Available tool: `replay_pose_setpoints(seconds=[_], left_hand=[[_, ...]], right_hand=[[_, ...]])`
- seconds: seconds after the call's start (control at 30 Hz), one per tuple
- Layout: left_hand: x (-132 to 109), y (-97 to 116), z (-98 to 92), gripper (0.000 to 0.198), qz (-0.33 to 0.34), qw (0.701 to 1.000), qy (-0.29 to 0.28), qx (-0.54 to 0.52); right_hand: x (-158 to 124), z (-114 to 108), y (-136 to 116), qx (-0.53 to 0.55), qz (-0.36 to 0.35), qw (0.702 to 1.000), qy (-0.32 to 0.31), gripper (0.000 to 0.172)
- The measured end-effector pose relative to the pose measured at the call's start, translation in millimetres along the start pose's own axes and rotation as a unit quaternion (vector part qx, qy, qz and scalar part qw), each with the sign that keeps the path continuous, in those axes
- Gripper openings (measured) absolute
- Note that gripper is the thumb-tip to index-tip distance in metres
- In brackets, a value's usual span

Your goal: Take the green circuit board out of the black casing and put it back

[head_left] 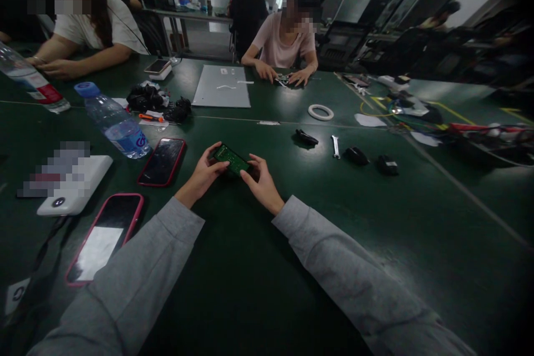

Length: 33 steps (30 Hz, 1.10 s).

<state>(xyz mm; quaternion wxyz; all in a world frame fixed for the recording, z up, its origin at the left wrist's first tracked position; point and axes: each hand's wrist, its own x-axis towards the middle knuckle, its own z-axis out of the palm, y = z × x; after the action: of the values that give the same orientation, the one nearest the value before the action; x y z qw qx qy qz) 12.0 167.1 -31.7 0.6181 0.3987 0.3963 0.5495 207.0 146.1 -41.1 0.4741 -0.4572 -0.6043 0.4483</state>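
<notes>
A small green circuit board [232,159] with a dark edge and lighter marks is held above the green table, long side across. At its left end, my left hand [204,172] grips it with the thumb on the face and fingers behind. My right hand [262,182] pinches the right end the same way. Just left of my left hand lies a phone in a red case [162,162]. Closer to me, another phone in a pink case [106,239] lies partly behind my left sleeve.
Left stand a water bottle [117,125] and a white power bank [79,186]. An orange-handled tool [151,117] lies by black parts. Right are a wrench [335,146], black pieces [356,156] and a white ring [321,112]. Across the table [258,289], a person [287,39] handles small parts beside a grey sheet [221,89].
</notes>
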Motion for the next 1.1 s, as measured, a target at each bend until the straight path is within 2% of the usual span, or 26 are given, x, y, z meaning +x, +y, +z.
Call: replay_pose_setpoints(seconds=[0.13, 0.3, 0.47, 0.67, 0.87, 1.0, 1.1], left_hand=[[-1.0, 3.5, 1.1, 0.076, -0.002, 0.999, -0.026, -0.032], [-2.3, 3.4, 0.3, 0.08, 0.0, 0.999, -0.038, -0.001], [0.7, -3.6, -2.9, 0.082, 0.051, 0.993, -0.04, 0.1], [3.7, -9.3, -3.9, 0.083, 0.141, 0.951, -0.046, 0.271], [-1.1, -8.9, 0.2, 0.061, 0.191, 0.907, -0.074, 0.369], [-1.3, -7.8, -1.0, 0.064, 0.204, 0.899, -0.095, 0.377], [0.2, -5.4, -4.9, 0.069, 0.225, 0.879, -0.129, 0.4]], right_hand=[[-0.5, -0.9, 5.0, -0.015, -0.028, 0.999, 0.01, 0.063], [1.3, -3.3, 7.2, -0.013, -0.065, 0.998, 0.021, 0.06], [7.9, -11.9, 10.3, -0.073, -0.108, 0.992, 0.002, 0.063], [14.4, -25.4, 11.8, -0.126, -0.157, 0.979, -0.028, 0.056], [15.0, -25.3, 13.4, -0.15, -0.12, 0.981, -0.01, 0.059], [16.8, -24.5, 16.5, -0.131, -0.113, 0.985, -0.011, 0.057], [20.6, -28.2, 17.8, -0.082, -0.087, 0.993, -0.017, 0.056]])
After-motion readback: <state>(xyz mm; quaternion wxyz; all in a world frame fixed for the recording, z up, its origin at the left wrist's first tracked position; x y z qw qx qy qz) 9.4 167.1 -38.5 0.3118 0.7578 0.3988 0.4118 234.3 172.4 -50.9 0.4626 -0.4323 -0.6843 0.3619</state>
